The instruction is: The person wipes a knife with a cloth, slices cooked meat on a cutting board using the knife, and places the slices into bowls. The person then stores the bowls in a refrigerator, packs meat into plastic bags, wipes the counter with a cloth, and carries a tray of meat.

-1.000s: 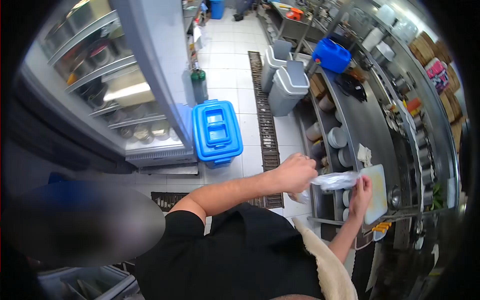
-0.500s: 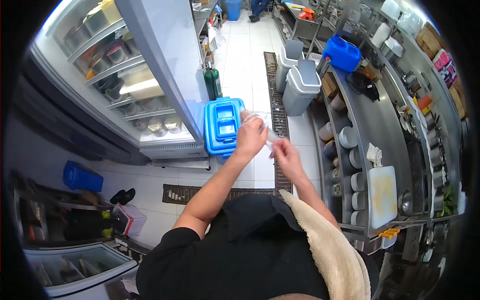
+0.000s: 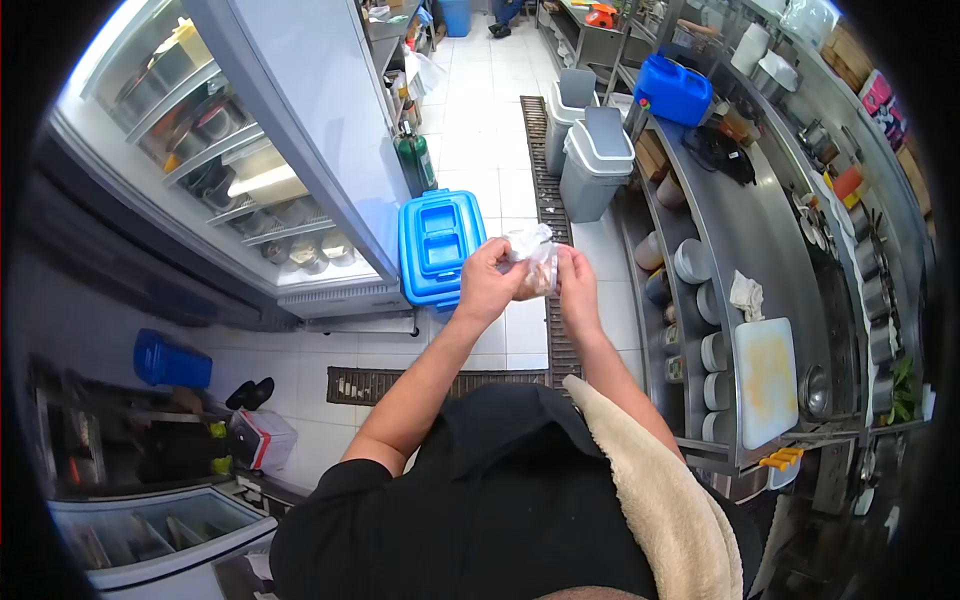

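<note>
A small clear plastic bag (image 3: 540, 270) with brownish contents hangs between my two hands, in front of my chest. The fingers of my left hand (image 3: 487, 284) are closed on its left side. My right hand (image 3: 577, 287) pinches the bag's right edge. The upper part of the bag is crumpled and whitish. What exactly lies inside is too small to tell. Just left of my hands, on the floor, stands a blue lidded bin (image 3: 441, 245).
At the left is a glass-door fridge (image 3: 290, 130). Grey bins (image 3: 597, 165) stand beyond a floor drain grate (image 3: 545, 180). A steel counter (image 3: 745, 230) on the right carries a cutting board (image 3: 767, 380), a crumpled cloth (image 3: 745, 296) and a blue jerrycan (image 3: 675, 90).
Both hands have moved left, away from the counter, bringing the bag in front of my chest. Its brownish contents now show between the hands. The view has also shifted.
</note>
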